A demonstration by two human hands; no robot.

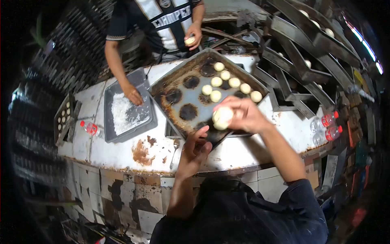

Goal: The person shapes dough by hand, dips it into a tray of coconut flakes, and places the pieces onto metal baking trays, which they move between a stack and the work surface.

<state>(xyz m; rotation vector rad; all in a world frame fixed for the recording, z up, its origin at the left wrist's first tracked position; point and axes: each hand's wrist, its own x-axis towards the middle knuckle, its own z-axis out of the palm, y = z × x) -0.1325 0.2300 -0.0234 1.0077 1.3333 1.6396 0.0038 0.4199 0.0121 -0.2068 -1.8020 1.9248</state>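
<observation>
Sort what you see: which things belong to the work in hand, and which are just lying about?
Apparently in use:
pale ball in right hand
pan of similar balls
tub of white powder

Apparently lying about:
red-capped bottles
spoon-like utensil

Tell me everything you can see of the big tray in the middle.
The tray is a wide, squarish pan with raised walls, apparently metal, worn and stained brown. Dark round patches mark its greyish floor. Eight pale balls show in it, toward the right. It sits cornerwise over the white table, seemingly on another tray. Its left corner meets the tub in view; contact is unclear. The left hand and right hand hide its near corner; whether they touch it I cannot tell.
</observation>
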